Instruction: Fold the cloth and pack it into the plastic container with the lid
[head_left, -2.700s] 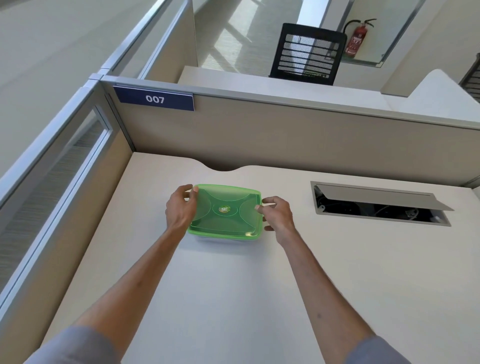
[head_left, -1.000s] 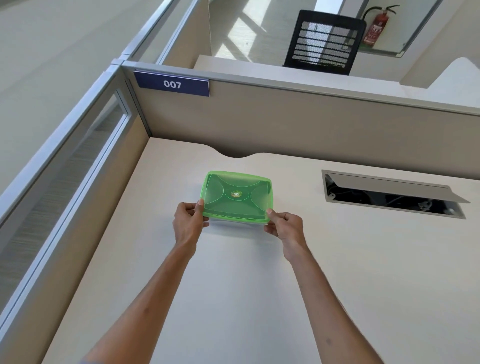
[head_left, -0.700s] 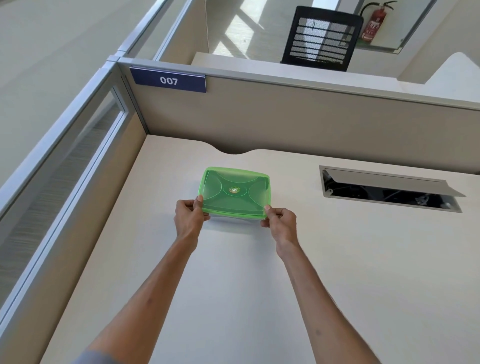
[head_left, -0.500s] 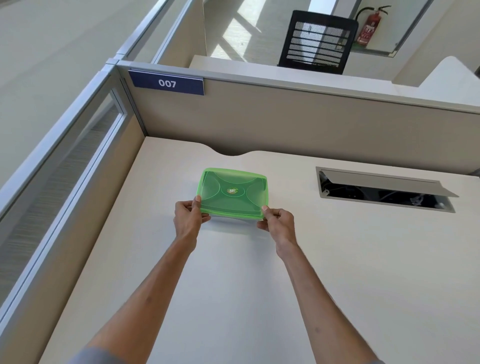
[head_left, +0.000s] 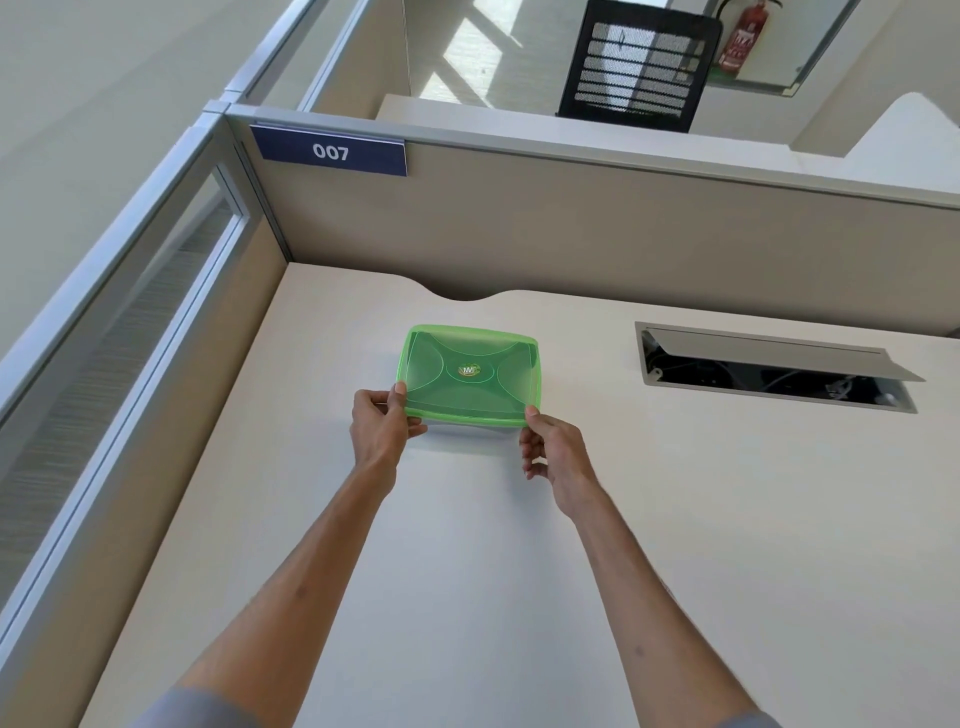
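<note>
A clear plastic container with a translucent green lid (head_left: 470, 374) rests on the pale desk (head_left: 519, 571). The lid covers it fully and carries a small round logo at its centre. My left hand (head_left: 380, 430) pinches the lid's near-left corner, thumb on top. My right hand (head_left: 555, 457) pinches the near-right corner the same way. No cloth shows in view; what lies inside the container is hidden by the lid.
Beige cubicle partitions (head_left: 571, 234) wall the desk at the back and left, with a blue "007" sign (head_left: 330, 152). An open cable hatch (head_left: 774, 366) is set into the desk at the right. A black mesh chair (head_left: 639, 67) stands beyond the partition.
My hands shifted from the container's left and right sides to its two near corners. In the last second they have stayed there, with only the camera moving slightly.
</note>
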